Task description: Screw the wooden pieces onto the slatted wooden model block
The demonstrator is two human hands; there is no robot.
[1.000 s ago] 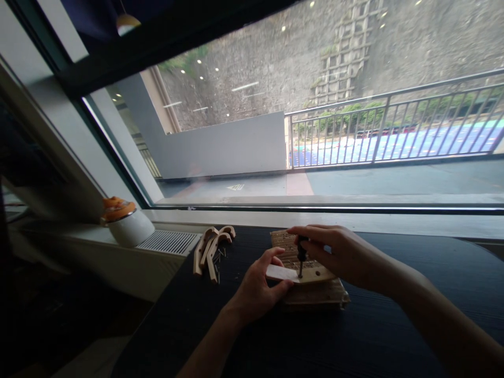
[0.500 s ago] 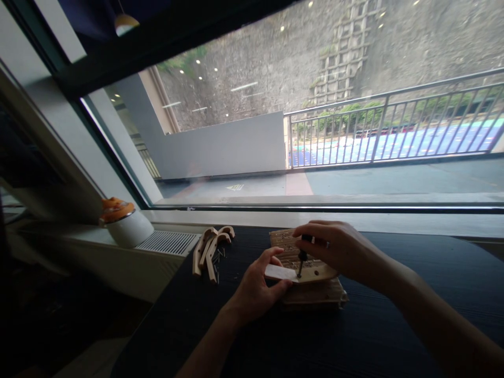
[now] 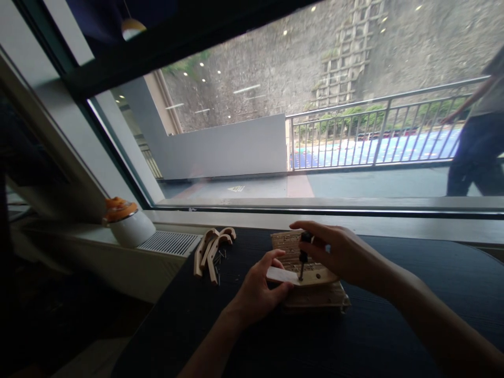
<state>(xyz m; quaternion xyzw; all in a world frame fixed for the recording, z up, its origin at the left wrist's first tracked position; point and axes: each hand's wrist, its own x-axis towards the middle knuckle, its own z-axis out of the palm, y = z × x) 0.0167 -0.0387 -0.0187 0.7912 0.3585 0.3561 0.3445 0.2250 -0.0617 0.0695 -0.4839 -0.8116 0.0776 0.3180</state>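
My left hand (image 3: 262,283) is closed on the pale end of a curved wooden piece (image 3: 282,275), thumb in front and fingers behind. This piece has a dark hole to the right and lies over a brown, ridged block (image 3: 315,298) that looks like stacked cardboard. A black-handled screwdriver (image 3: 303,254) stands nearly upright, its tip down on the wooden piece near the bend. My right hand (image 3: 333,247) grips its handle between thumb and fingers, the index finger reaching over the top. The right end of the piece is hidden under my right hand.
Several curved wooden pieces (image 3: 212,252) lie on the dark table (image 3: 394,315) to the left, with loose screws (image 3: 221,255) beside them. A white container with an orange top (image 3: 128,223) stands on the ledge by the window. Outside, a person (image 3: 478,131) is beside the railing.
My right hand's fingers have loosened and shifted around the screwdriver handle, showing more of it. A person has appeared outside at the right. The view has shifted slightly.
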